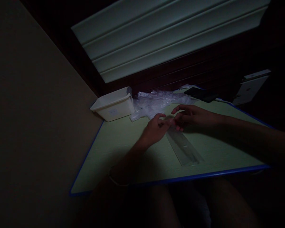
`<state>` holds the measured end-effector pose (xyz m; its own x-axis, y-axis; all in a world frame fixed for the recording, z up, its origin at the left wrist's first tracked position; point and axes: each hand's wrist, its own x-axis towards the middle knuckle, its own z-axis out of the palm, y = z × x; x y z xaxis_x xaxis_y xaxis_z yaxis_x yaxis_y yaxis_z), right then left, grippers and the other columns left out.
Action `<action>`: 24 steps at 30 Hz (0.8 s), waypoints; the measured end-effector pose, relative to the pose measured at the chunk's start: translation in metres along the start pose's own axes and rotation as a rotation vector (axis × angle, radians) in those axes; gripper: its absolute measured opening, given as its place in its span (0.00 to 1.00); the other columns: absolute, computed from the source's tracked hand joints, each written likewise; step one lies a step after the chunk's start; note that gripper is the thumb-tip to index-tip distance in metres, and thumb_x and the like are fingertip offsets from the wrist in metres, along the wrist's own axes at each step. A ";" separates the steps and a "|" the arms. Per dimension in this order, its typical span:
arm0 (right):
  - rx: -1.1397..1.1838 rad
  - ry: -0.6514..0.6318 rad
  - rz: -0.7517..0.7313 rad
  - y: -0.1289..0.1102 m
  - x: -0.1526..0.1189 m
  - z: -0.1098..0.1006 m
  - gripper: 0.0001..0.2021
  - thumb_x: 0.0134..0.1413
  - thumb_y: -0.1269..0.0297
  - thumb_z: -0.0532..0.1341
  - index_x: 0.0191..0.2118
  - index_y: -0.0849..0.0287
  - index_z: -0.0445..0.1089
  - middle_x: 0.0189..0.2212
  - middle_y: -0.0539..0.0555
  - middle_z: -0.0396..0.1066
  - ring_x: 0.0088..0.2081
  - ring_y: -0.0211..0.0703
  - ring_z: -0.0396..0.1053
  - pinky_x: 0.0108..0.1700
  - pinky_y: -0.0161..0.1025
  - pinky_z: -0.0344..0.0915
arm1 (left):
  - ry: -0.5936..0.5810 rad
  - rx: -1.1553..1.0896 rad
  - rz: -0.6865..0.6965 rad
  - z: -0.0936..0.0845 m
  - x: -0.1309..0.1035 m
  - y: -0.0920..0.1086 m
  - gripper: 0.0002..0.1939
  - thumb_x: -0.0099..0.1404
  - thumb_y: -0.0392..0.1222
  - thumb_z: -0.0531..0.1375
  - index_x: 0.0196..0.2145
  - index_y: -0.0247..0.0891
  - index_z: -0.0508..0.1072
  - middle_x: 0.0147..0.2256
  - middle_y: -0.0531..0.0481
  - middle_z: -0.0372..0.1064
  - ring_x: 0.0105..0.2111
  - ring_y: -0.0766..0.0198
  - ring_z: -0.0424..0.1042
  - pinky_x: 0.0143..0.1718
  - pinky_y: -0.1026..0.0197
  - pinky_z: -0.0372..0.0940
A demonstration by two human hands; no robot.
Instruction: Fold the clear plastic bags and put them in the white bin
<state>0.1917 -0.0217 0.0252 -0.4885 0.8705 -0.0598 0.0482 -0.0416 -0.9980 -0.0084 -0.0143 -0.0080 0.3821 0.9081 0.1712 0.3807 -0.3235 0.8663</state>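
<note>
Clear plastic sleeve [185,148] lies on the table [123,148], right of its middle, its lower end flat and just short of the near edge, its upper end at the fingertips of both hands. A darker streak runs along it; whether that is something inside or only a fold is too dim to tell.

The left hand [155,129] comes in over the near edge, thumb and fingertips seemingly pinched together on the sleeve's upper end. The right hand [186,116] reaches in from the right edge, forefinger arched and apart from the thumb, other fingers at the same end; I cannot tell whether they grip the film. Meeting from both sides probably keeps so limp a strip under control, while the tabletop supports the rest.

From the hands, the sleeve slants toward the near right corner. Beyond them, a heap of crinkled plastic [154,103] spreads along the far edge, perhaps put there to leave working room in front. A white bin [117,109] stands at the far left corner; a flat dark object [200,94] lies near the far right corner.
</note>
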 end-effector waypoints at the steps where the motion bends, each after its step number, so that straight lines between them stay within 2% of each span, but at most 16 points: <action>1: 0.000 -0.005 0.002 0.000 0.000 0.000 0.17 0.49 0.65 0.65 0.43 0.56 0.58 0.28 0.52 0.74 0.28 0.42 0.71 0.34 0.41 0.68 | -0.001 -0.023 -0.015 0.001 0.000 0.001 0.21 0.64 0.52 0.60 0.50 0.37 0.63 0.37 0.46 0.76 0.34 0.63 0.74 0.36 0.60 0.65; 4: 0.006 -0.017 -0.009 0.003 0.000 -0.001 0.18 0.49 0.63 0.65 0.44 0.55 0.59 0.31 0.54 0.75 0.29 0.43 0.72 0.36 0.43 0.69 | -0.014 -0.078 -0.048 0.002 0.001 0.001 0.21 0.63 0.45 0.62 0.49 0.36 0.63 0.38 0.44 0.76 0.34 0.63 0.74 0.36 0.60 0.65; 9: -0.084 0.019 -0.085 0.009 0.003 -0.004 0.17 0.50 0.60 0.64 0.44 0.56 0.59 0.36 0.56 0.75 0.33 0.44 0.72 0.36 0.42 0.68 | -0.010 -0.110 -0.056 0.000 0.003 -0.003 0.16 0.62 0.35 0.61 0.48 0.34 0.65 0.34 0.47 0.75 0.32 0.65 0.73 0.37 0.61 0.65; 11: -0.250 0.062 -0.150 0.012 0.004 -0.007 0.16 0.52 0.59 0.62 0.44 0.57 0.60 0.33 0.55 0.74 0.31 0.42 0.71 0.33 0.39 0.66 | -0.007 -0.096 -0.045 0.000 0.003 -0.005 0.16 0.62 0.34 0.61 0.48 0.33 0.65 0.34 0.47 0.74 0.32 0.65 0.72 0.37 0.61 0.65; 14: -0.619 0.184 -0.265 0.015 0.007 -0.012 0.14 0.53 0.56 0.59 0.41 0.59 0.65 0.31 0.55 0.73 0.30 0.43 0.69 0.31 0.38 0.63 | -0.008 -0.080 -0.039 0.000 0.003 -0.007 0.16 0.62 0.33 0.60 0.48 0.33 0.65 0.35 0.46 0.74 0.32 0.66 0.72 0.37 0.61 0.65; 17: -0.863 0.273 -0.269 0.019 0.010 -0.016 0.15 0.55 0.55 0.57 0.39 0.61 0.71 0.33 0.58 0.75 0.32 0.47 0.70 0.34 0.40 0.63 | -0.009 -0.077 -0.035 0.000 0.004 -0.009 0.17 0.61 0.32 0.60 0.49 0.33 0.65 0.35 0.47 0.74 0.32 0.66 0.72 0.37 0.61 0.65; 20: -0.940 0.243 -0.233 0.021 0.015 -0.016 0.18 0.56 0.53 0.56 0.41 0.61 0.74 0.35 0.59 0.76 0.34 0.49 0.72 0.36 0.41 0.64 | -0.009 -0.078 -0.007 0.000 0.004 -0.012 0.17 0.62 0.33 0.60 0.49 0.33 0.65 0.34 0.47 0.74 0.32 0.66 0.71 0.38 0.61 0.65; 24: -1.010 0.156 -0.193 0.022 0.021 -0.011 0.20 0.55 0.49 0.56 0.37 0.60 0.77 0.35 0.60 0.76 0.37 0.52 0.72 0.41 0.43 0.63 | -0.002 -0.086 -0.012 0.000 0.005 -0.012 0.16 0.62 0.33 0.59 0.48 0.34 0.66 0.34 0.48 0.73 0.32 0.66 0.71 0.38 0.61 0.65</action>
<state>0.1919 0.0015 0.0025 -0.4503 0.8758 0.1741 0.7238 0.4722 -0.5032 -0.0115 -0.0057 -0.0177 0.3798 0.9112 0.1595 0.3113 -0.2883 0.9055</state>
